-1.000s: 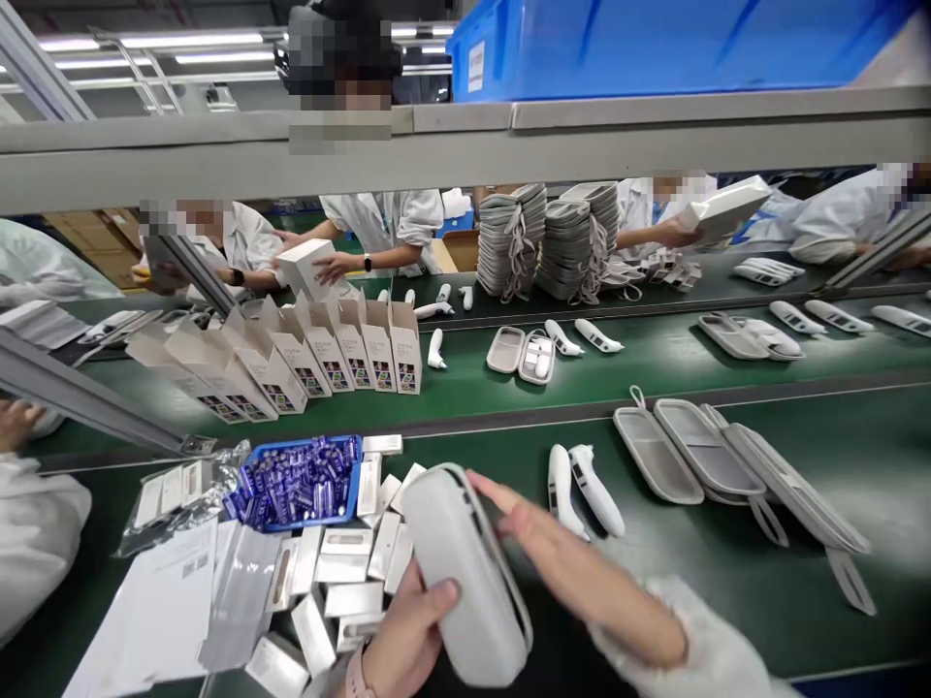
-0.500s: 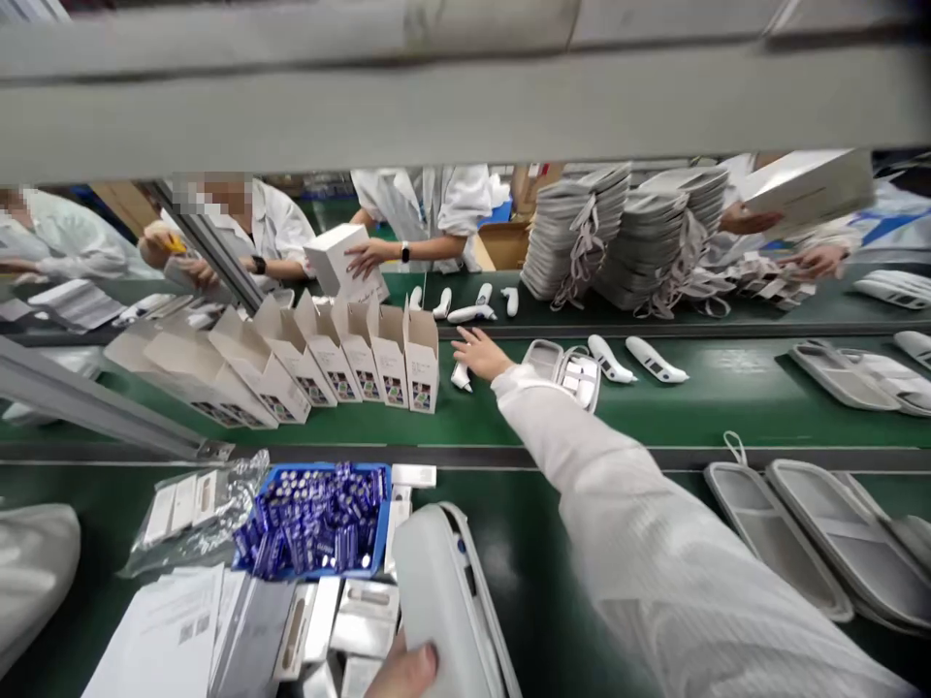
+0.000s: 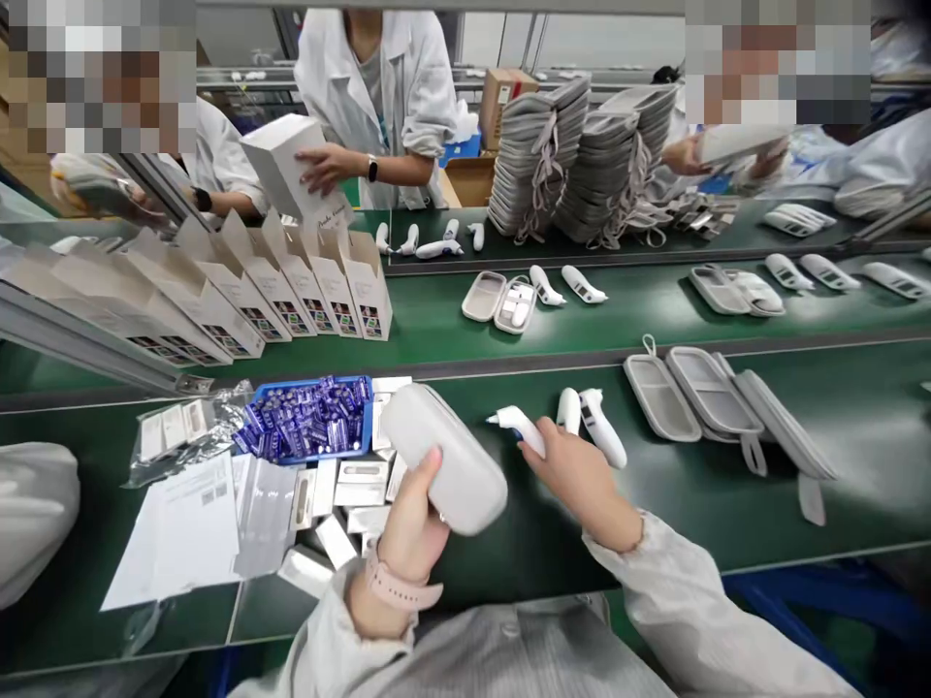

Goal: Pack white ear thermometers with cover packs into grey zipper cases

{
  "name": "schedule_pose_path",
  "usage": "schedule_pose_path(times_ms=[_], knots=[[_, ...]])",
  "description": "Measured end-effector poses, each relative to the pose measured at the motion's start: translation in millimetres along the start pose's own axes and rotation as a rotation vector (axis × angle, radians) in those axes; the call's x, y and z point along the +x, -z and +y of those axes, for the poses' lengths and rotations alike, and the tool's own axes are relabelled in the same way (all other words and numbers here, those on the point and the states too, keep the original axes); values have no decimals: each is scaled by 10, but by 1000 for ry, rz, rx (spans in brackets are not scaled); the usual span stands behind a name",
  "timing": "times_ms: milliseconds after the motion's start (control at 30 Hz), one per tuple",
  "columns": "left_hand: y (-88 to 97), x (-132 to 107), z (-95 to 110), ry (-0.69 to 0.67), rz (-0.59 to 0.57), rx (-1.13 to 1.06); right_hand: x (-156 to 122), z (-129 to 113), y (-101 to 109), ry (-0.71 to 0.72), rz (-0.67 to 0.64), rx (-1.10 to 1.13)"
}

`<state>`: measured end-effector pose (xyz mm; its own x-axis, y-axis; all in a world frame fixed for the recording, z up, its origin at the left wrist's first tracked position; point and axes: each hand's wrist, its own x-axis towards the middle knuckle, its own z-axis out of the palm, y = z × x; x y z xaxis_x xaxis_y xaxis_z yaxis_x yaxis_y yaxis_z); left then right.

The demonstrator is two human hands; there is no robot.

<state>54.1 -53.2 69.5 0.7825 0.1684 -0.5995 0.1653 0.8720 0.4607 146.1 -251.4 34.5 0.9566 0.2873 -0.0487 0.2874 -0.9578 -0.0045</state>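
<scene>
Grey case (image 3: 443,458) clamped by L hand (image 3: 411,514) fingers; R hand (image 3: 574,482) fingers shut on ear thermometer (image 3: 515,428).

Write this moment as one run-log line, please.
left hand: holds pale grey zip case | right hand: touches white ear thermometer | nearby: blue tray of batteries

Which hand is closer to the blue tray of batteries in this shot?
Left. The left hand, holding a light grey zip case, is just below and right of the blue tray. The right hand is farther right, at a white handheld device.
</scene>
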Motion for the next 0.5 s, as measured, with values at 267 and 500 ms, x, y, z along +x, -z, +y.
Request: schedule_pose_path(times_ms=[267,500], knots=[[-544,60,-212,-161,11,-93,-323,52,-243,-55,244,196],[-429,57,-682,-492,-73,84,-673,-494,-121,-85,-8,1722]])
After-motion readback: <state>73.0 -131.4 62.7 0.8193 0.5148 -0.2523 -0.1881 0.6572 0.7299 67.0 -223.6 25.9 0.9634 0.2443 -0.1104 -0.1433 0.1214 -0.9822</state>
